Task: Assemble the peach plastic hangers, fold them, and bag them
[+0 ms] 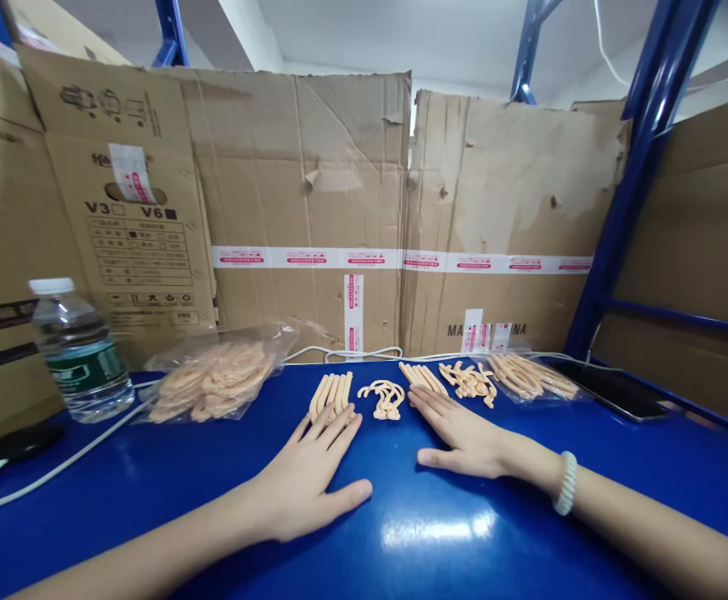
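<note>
My left hand (307, 475) lies flat with fingers stretched over the near ends of a row of beige curved sticks (331, 388). My right hand (460, 429), thumb apart, rests its fingertips on the near end of a second row of beige sticks (422, 377). Between the hands sits a small cluster of beige curved pieces (387, 400) with thin bent arms. Another cluster of beige branching pieces (469, 382) is just right of the second row. What the fingers cover cannot be seen.
Clear bags of beige parts lie at the left (217, 379) and right (532, 375) of the blue table (394, 517). A water bottle (82, 358), a black round device (17, 443), a white cable (57, 477) and a phone (614, 392) are there too. Cardboard (301, 183) walls the back.
</note>
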Motion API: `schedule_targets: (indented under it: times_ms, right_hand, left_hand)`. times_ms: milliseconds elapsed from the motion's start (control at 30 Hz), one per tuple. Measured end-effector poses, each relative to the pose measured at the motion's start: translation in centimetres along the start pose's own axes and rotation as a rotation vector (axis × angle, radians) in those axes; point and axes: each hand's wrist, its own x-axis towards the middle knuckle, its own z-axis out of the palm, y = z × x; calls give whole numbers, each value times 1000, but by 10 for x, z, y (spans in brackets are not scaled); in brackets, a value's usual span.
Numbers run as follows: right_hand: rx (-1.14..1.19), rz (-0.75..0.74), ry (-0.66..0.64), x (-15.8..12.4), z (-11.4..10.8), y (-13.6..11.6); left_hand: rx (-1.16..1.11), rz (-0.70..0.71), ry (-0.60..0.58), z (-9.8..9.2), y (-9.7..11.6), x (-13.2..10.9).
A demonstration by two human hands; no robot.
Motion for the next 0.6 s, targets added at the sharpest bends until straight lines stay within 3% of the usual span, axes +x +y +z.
schedule_targets:
  times_ms: [300, 433, 600]
  right_hand:
    - [-38, -5, 58, 10, 1, 12]
    - [-70, -98, 185, 14, 0, -15]
    - [-188, -188, 214, 36, 7, -49]
  left_hand:
    - [9, -18, -7, 0, -12, 17]
    - [12, -12, 21, 3, -14, 19]
    - [16, -25, 57, 6, -12, 26]
